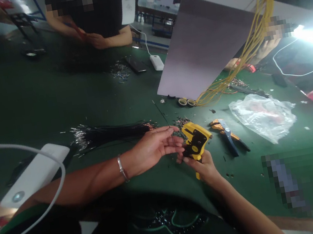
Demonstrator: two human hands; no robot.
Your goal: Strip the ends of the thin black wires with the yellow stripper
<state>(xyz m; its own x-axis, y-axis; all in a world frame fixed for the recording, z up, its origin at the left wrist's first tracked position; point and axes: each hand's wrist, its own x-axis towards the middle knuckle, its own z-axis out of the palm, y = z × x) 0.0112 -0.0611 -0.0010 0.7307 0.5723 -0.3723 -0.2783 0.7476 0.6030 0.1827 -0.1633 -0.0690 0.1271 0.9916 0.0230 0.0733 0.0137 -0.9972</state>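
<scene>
My left hand pinches a thin black wire, whose free end sticks up away from me. In my right hand is a yellow and black wire stripper, gripped around its handles with the jaws toward my left fingers. The two hands almost meet; whether the wire sits in the jaws I cannot make out. Beyond my left wrist lies a bundle of black wires with silvery tips on the left and coppery ends on the right. Small terminals are heaped just behind the stripper.
A second, blue and orange stripper and a clear plastic bag lie to the right. Tape rolls and yellow wires are beyond. A white power bank stands left, its cable crossing my forearm. Two people work across the green table.
</scene>
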